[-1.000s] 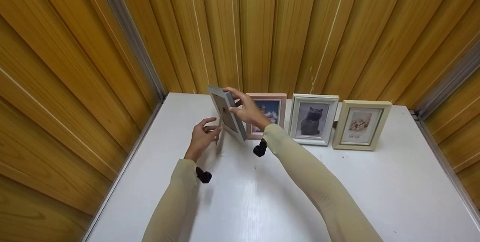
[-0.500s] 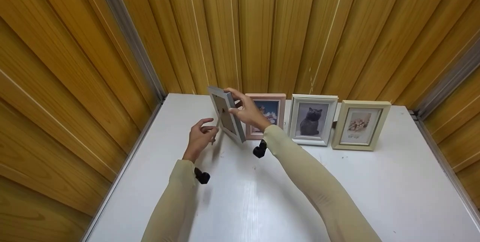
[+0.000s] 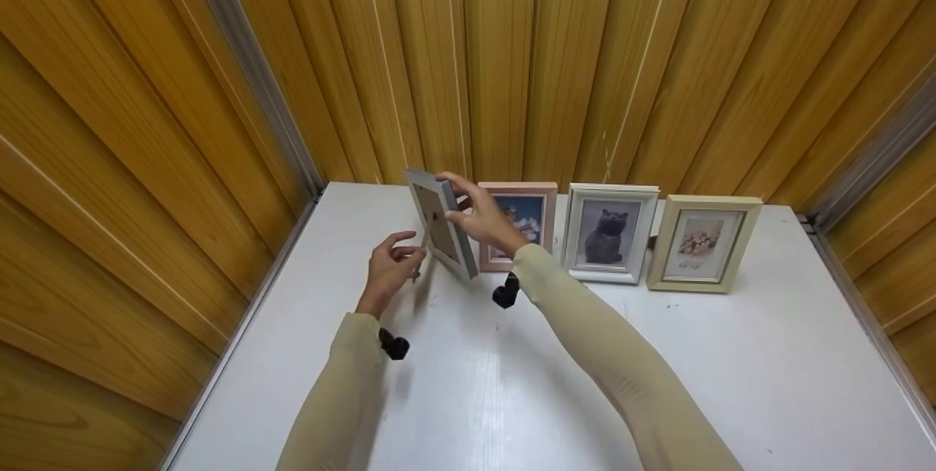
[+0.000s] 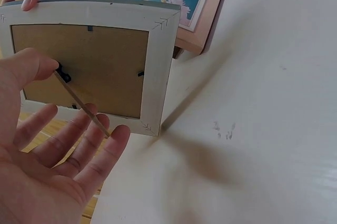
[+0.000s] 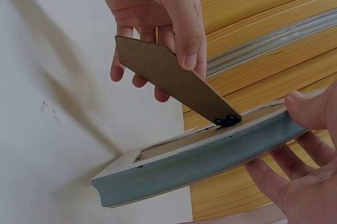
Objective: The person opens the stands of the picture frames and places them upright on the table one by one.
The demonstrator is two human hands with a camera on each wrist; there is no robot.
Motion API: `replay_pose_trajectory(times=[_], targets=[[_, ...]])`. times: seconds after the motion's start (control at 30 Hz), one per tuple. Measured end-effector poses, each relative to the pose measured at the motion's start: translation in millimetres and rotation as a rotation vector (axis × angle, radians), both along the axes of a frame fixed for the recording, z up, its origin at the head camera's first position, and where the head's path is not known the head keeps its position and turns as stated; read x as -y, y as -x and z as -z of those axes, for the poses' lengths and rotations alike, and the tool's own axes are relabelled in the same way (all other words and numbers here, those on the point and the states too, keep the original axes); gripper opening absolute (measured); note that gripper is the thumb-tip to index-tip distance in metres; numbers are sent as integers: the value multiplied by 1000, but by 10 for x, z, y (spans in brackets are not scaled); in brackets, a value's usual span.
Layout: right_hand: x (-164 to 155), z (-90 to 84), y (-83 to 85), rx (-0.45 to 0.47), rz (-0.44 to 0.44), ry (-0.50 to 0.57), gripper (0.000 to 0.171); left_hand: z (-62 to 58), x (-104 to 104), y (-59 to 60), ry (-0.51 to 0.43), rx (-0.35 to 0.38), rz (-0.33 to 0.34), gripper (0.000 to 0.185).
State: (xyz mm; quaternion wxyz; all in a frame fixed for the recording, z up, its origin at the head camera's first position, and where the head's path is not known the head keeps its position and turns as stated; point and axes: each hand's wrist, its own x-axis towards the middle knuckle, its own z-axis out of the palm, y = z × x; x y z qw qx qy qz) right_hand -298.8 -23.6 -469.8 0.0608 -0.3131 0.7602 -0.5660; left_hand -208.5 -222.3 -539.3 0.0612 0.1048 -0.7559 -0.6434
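a white table (image 3: 658, 354) sits in a corner of wood-panelled walls (image 3: 512, 54), with grey metal strips (image 3: 248, 69) running down the panel joints. three picture frames stand in a row along the back edge: a pink frame (image 3: 537, 197) with a butterfly and blossom picture, just beside it a white frame (image 3: 613, 232) showing a grey cat, and next to that a cream frame (image 3: 703, 242) with a pale picture too small to make out.
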Motion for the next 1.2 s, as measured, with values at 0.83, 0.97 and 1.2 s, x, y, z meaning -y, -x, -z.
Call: replay_pose_trajectory(times=[0.83, 0.97, 1.2], targets=[[133, -133, -12, -58, 58, -11, 69, -75, -570, -52, 707, -537, -173, 50], [150, -142, -29, -61, 64, -8, 68, -21, -646, -85, 802, -578, -179, 57], [192, -131, -57, -85, 95, 8, 67, 65, -728, -93, 750, -593, -186, 66]])
